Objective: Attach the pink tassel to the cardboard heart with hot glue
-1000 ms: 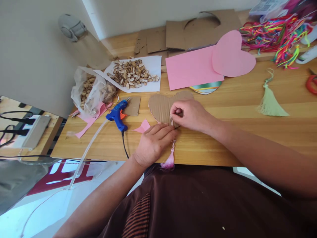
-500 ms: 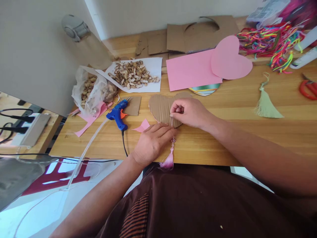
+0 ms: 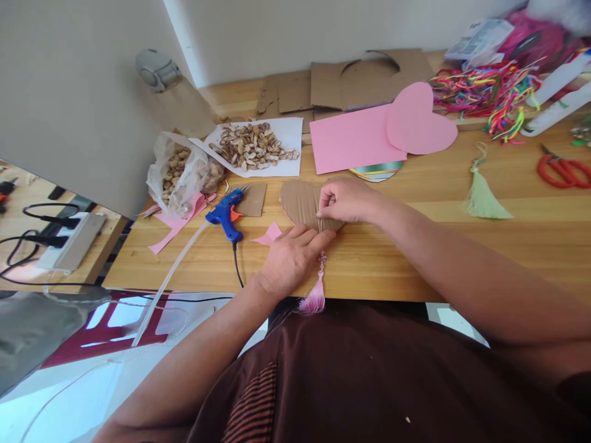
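Note:
A heart cut from corrugated cardboard lies on the wooden table in front of me. My left hand rests flat over its lower tip, fingers stretched out, covering that part. From beneath those fingers a pink tassel with a beaded top hangs toward the table's front edge. My right hand is closed in a pinch on the tassel's thin pale cord, holding its upper end over the heart. The cord runs down between the two hands; whether it touches the cardboard I cannot tell.
A blue glue gun with its cable lies left of the heart. Behind are peanuts on white paper, a bag of peanuts and pink paper. To the right lie a pale green tassel and red scissors.
The camera view has shifted slightly. Both hands keep almost the same place at the heart, the right one still pinching the cord; the left fingers reach slightly further across it.

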Demonstrator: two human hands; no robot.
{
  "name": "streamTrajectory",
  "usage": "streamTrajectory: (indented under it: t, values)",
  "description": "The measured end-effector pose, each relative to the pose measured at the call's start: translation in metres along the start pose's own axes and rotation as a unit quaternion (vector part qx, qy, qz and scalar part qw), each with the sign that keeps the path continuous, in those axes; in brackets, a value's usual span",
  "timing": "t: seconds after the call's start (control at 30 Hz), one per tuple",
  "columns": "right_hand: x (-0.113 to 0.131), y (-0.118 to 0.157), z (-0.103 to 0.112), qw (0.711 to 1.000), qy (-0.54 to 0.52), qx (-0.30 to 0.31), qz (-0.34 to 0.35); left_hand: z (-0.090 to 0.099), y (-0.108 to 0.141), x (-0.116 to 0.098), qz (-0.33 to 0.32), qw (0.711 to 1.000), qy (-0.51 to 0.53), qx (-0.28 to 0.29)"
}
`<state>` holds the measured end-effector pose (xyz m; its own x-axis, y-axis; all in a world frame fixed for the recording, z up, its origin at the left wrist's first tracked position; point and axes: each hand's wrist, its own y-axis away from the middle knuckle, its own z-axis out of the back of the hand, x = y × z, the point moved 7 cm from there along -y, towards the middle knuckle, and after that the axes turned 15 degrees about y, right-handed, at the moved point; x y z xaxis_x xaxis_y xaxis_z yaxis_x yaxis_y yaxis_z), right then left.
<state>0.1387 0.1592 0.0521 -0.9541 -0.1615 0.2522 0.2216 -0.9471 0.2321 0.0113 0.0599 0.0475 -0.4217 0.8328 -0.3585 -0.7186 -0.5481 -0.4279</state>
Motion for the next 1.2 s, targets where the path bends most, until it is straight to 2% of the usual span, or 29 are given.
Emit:
streamTrajectory:
  t: [0.23,0.5,0.77,0.9,1.0,1.1,1.2]
  values:
    - [-0.004,-0.007,0.003,1.000,-0.011,0.021,-0.020,0.006,-0.001,0.003,0.021,0.999,0.035,-0.024]
    - [0.000,-0.005,0.007,0.999,0.002,0.022,-0.028,0.005,-0.007,0.000,-0.024,0.995,0.097,-0.004]
    - [-0.001,-0.006,0.013,1.000,-0.008,0.004,-0.013,0.000,-0.004,-0.001,-0.039,0.997,0.063,0.032]
    - [-0.007,0.008,0.016,0.997,-0.043,-0.057,0.028,-0.001,-0.003,0.000,-0.037,0.999,0.028,0.024]
    - [-0.005,0.029,0.011,0.987,-0.026,-0.131,0.094,0.000,0.001,-0.001,-0.040,0.999,0.013,0.013]
    - [0.006,0.053,0.000,0.954,0.087,-0.213,0.193,0.000,0.005,-0.003,-0.040,0.999,-0.006,0.017]
    - [0.014,0.066,-0.016,0.929,0.179,-0.234,0.223,0.002,0.006,-0.008,-0.040,0.999,-0.030,0.014]
